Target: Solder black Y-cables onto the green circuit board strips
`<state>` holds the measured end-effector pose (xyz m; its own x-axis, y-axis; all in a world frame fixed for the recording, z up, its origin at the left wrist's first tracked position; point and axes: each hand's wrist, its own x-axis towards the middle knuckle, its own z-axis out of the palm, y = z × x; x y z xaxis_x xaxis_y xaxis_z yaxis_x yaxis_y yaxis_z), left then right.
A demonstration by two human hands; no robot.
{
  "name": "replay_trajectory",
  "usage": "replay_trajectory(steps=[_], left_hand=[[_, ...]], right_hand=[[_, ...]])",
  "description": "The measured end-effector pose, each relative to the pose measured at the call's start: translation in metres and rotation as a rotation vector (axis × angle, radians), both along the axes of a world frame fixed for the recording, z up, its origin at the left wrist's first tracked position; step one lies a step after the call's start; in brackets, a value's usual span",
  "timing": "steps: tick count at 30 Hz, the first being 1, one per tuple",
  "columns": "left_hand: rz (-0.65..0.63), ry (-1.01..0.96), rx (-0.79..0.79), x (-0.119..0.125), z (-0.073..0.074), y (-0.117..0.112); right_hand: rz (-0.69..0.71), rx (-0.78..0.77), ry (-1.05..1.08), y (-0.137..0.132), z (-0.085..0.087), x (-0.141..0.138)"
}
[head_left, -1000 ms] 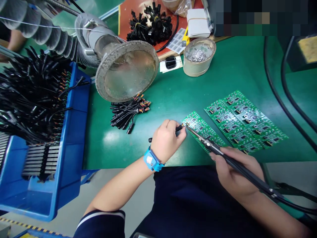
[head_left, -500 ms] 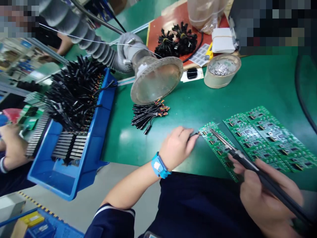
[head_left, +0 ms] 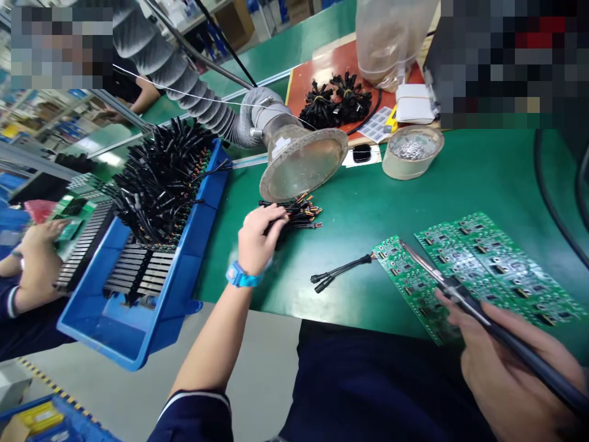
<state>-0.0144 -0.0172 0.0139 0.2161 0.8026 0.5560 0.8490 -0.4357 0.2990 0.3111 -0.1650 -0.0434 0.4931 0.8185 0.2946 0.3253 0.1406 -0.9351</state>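
Observation:
At the pile of short black cables (head_left: 301, 215) with bare coloured wire ends, my left hand (head_left: 257, 236) has its thumb and fingers closed around part of a cable; the fingers hide which one. My right hand (head_left: 510, 356) grips a soldering iron (head_left: 453, 288), its metal tip just above the narrow green circuit board panel (head_left: 407, 282). A black two-branched cable (head_left: 345, 268) lies on the bench, its wire end meeting the upper left corner of that panel. Right of it lie wider circuit board panels (head_left: 499, 264), side by side.
A fume extraction hood (head_left: 306, 162) hangs over the cable pile. The blue bin (head_left: 151, 325) at left holds many cables and boards. Behind stand a round tub of solder bits (head_left: 411, 162), white cards (head_left: 414, 104) and bundled cables (head_left: 338, 101). A co-worker's hand (head_left: 41, 239) shows far left.
My left hand has let go of the cable at the narrow panel and moved left to the cable pile. That cable now lies by itself. The soldering iron stays over the panel.

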Motion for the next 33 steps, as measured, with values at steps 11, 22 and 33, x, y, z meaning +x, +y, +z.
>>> replay_trajectory(steps=[11, 22, 33], left_hand=[[-0.231, -0.758, -1.007, 0.117, 0.027, -0.071], [-0.363, -0.668, -1.022, 0.131, 0.014, -0.079], [-0.536, -0.128, -0.711, 0.128, 0.013, -0.081]], right_hand=[[0.323, 0.095, 0.024, 0.051, 0.046, -0.026], [0.476, -0.180, 0.310, 0.065, 0.048, -0.034], [0.673, -0.205, -0.166, 0.062, 0.056, -0.012]])
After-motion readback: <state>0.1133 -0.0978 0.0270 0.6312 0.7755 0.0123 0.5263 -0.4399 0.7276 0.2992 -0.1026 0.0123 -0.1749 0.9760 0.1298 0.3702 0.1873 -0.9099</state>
